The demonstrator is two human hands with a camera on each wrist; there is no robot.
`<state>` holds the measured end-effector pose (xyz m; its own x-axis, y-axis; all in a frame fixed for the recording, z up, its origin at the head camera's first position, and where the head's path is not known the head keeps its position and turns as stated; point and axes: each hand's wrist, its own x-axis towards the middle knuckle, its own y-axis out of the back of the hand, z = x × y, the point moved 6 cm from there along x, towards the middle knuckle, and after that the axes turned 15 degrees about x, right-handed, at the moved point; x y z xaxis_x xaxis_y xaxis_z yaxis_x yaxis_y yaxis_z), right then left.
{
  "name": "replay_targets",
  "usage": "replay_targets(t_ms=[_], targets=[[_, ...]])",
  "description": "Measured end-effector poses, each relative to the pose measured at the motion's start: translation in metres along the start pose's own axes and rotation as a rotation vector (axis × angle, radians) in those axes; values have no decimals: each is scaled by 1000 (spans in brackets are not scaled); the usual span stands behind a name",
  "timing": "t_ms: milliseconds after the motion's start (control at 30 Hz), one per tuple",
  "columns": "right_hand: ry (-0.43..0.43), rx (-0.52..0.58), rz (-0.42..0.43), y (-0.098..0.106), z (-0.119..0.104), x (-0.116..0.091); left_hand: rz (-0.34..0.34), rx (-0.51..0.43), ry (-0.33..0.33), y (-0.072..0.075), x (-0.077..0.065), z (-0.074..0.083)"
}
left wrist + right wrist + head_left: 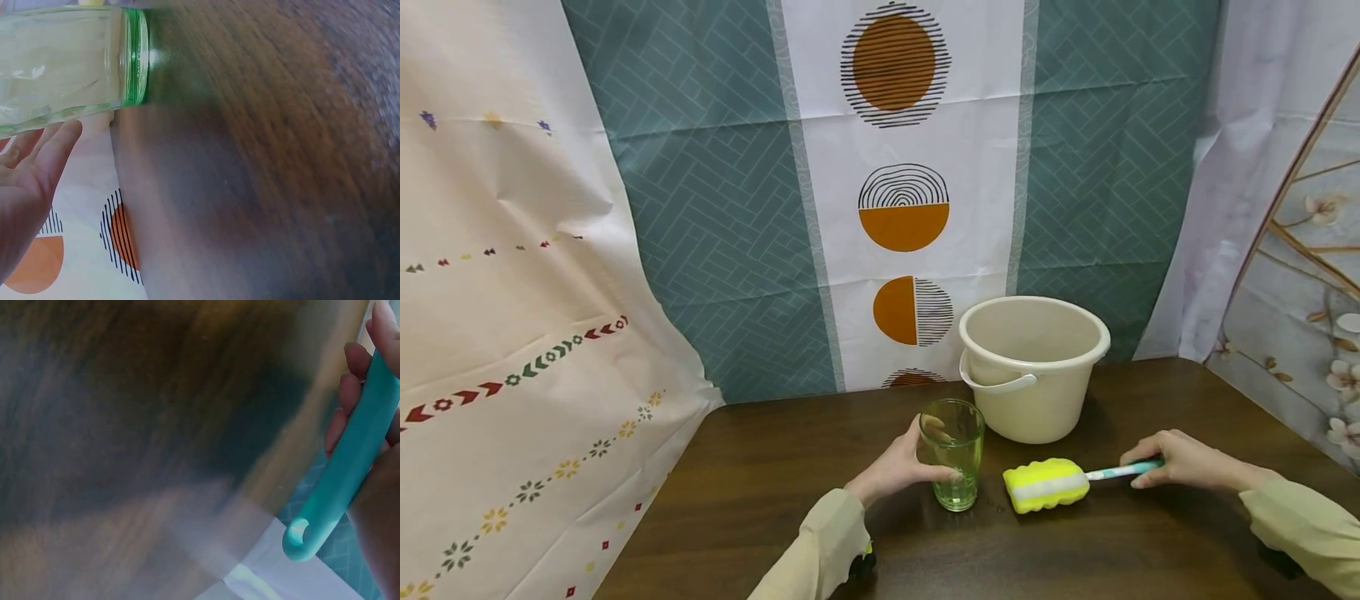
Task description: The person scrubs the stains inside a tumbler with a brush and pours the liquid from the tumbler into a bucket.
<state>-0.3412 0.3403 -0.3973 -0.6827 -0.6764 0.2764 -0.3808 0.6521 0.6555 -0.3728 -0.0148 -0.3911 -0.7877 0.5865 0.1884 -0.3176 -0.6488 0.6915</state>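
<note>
A clear green drinking glass [958, 454] stands upright near the middle of the table. My left hand [904, 463] holds it from the left, thumb across the front and fingers behind, seen through the glass. In the left wrist view the base of the glass [134, 59] is by the wooden surface. To the right, my right hand [1180, 460] grips the handle of a yellow sponge cup brush [1047, 485]. The sponge head points left toward the glass, a short gap apart. The right wrist view shows the teal handle [344, 462] with a hanging hole, fingers curled round it; the sponge is out of that view.
Behind the glass and brush stands a cream bucket [1037, 408], its handle hanging at the front left. Small droplets lie on the brown wooden table [760, 500] beside the glass. Patterned cloths [715, 208] hang at the back and both sides.
</note>
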Motion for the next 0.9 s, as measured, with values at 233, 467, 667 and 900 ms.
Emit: replay_targets(t_ms=[233, 467, 667, 900], targets=[[-70, 16, 21, -5, 11, 0, -2, 11, 8, 0, 0, -1], [-124, -11, 49, -8, 17, -2, 2, 9, -2, 1, -1, 3], [-49, -14, 61, -10, 18, -3, 3, -15, 4, 0, -3, 4], [-1, -7, 89, -11, 14, -2, -1, 7, 8, 0, -1, 2]])
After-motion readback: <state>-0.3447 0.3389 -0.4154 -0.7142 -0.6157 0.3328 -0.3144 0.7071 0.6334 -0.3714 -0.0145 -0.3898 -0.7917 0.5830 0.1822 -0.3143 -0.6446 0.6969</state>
